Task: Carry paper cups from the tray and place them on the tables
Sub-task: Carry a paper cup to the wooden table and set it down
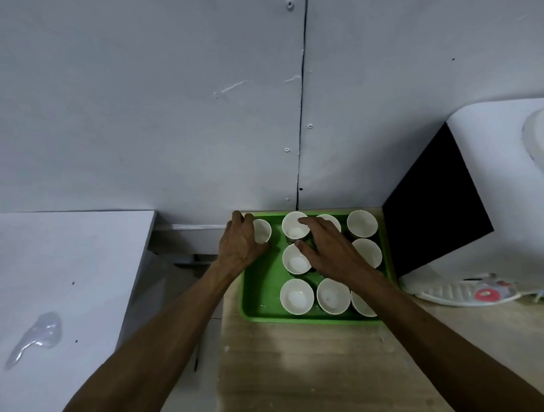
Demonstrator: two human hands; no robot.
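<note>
- Your left hand [239, 242] has its grip wrapped round the side of the far-left paper cup [262, 230], fingers curled over the far rim and thumb at the near side; that looks like a side hold chosen so the cup can lift straight up without tipping.
- Your right hand [326, 250] hovers over the middle of the green tray [262, 312] with fingers spread and only loosely bent. It seems to be settling on a cup beneath the palm, but I cannot tell whether the fingers touch it, so count this grip as open.
- The remaining cups [297, 296] stand in rows inside the tray, close together and some touching. That packing is likely why each hand comes in from above.
- Every cup stands upright, mouth up, its long axis vertical; keep it so when you lift.
- The tray sits at the far end of the wooden surface [301, 374], against the wall, beside a black-and-white appliance [449, 205].
- A white surface [66, 274] lies to your left, apart from the tray, and is a likely place to set cups down.
</note>
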